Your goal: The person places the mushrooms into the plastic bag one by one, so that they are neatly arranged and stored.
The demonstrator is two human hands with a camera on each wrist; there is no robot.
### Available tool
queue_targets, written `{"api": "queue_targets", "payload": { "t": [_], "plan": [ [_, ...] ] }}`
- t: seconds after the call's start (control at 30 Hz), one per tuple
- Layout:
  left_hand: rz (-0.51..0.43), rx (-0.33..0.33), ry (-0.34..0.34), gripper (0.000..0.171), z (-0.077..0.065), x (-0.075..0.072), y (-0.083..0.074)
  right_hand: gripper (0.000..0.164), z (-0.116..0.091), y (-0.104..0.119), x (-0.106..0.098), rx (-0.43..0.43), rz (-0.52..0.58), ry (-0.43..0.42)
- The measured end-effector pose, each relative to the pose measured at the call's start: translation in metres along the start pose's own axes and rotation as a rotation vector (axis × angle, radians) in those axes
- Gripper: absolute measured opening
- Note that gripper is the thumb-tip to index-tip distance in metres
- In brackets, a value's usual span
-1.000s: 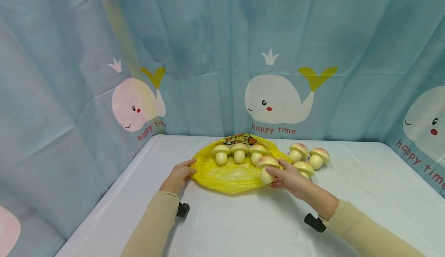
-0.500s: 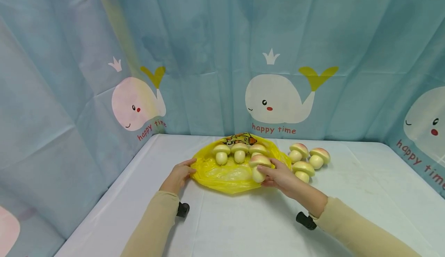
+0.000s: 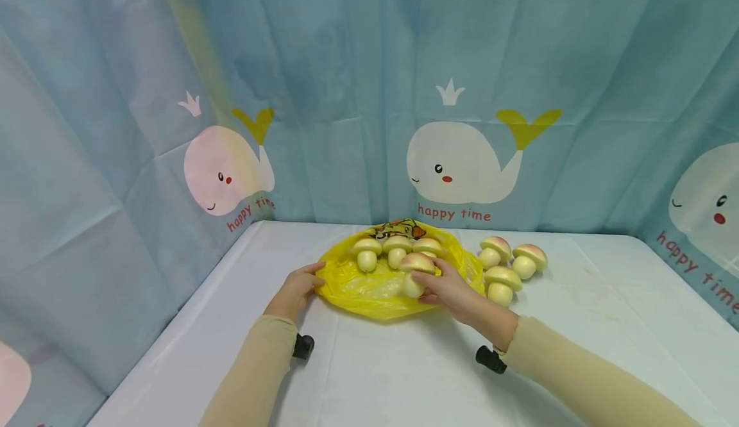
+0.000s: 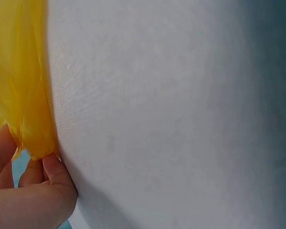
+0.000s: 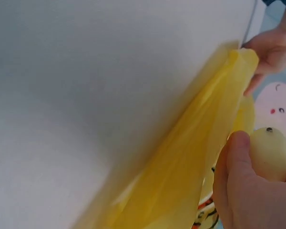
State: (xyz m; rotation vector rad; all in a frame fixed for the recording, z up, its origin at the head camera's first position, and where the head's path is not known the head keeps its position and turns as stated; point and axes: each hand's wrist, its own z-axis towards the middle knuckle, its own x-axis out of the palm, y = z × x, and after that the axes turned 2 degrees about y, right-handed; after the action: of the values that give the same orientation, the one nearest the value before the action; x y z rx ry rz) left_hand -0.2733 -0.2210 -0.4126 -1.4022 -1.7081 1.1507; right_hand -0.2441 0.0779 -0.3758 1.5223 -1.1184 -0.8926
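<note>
A yellow plastic bag (image 3: 369,308) lies spread with its mouth toward me on the table. Inside it, near the back, three toy mushrooms (image 3: 366,260) stand in a row, the rightmost partly covered. My left hand (image 3: 296,291) pinches the bag's left edge, as the left wrist view also shows. With my right hand (image 3: 453,291) I grip a mushroom (image 3: 417,263) by its stem, cap up, in front of the bag's opening. Its pale stem end (image 5: 271,152) shows beside my thumb in the right wrist view.
To the right of the bag, three more mushrooms (image 3: 501,284) stand together on the white tablecloth (image 3: 381,376). A blue curtain (image 3: 346,93) with printed whales hangs behind and along the sides of the table.
My right hand has moved left with the mushroom, from the bag's right side toward its middle. The left hand stays at the bag's left edge.
</note>
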Motion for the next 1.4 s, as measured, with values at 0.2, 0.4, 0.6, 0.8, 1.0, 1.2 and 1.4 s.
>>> {"api": "queue_targets", "payload": {
  "t": [0.2, 0.4, 0.6, 0.8, 1.0, 1.2, 1.4],
  "plan": [
    [0.005, -0.012, -0.014, 0.05, -0.001, 0.0, -0.002, 0.071, 0.01, -0.002, 0.014, 0.018, -0.004, 0.01],
    [0.002, -0.007, -0.01, 0.051, 0.0, 0.001, -0.002, 0.069, 0.013, -0.003, 0.028, 0.027, -0.059, -0.003],
    [0.001, 0.0, 0.0, 0.051, 0.0, 0.002, -0.003, 0.075, 0.019, -0.001, 0.046, 0.047, -0.083, -0.032],
    [-0.002, -0.007, 0.002, 0.051, 0.0, 0.002, -0.002, 0.066, 0.029, -0.002, 0.071, 0.085, -0.124, -0.083],
    [-0.016, -0.014, 0.01, 0.052, 0.001, 0.001, 0.0, 0.069, 0.039, -0.007, 0.093, 0.122, -0.117, -0.108],
    [-0.015, -0.018, 0.0, 0.052, -0.001, 0.003, 0.0, 0.077, 0.047, -0.007, 0.109, 0.167, -0.056, -0.123],
    [-0.008, -0.001, 0.018, 0.053, -0.003, 0.002, 0.0, 0.078, 0.051, -0.003, 0.115, 0.208, -0.173, -0.058]
  ]
}}
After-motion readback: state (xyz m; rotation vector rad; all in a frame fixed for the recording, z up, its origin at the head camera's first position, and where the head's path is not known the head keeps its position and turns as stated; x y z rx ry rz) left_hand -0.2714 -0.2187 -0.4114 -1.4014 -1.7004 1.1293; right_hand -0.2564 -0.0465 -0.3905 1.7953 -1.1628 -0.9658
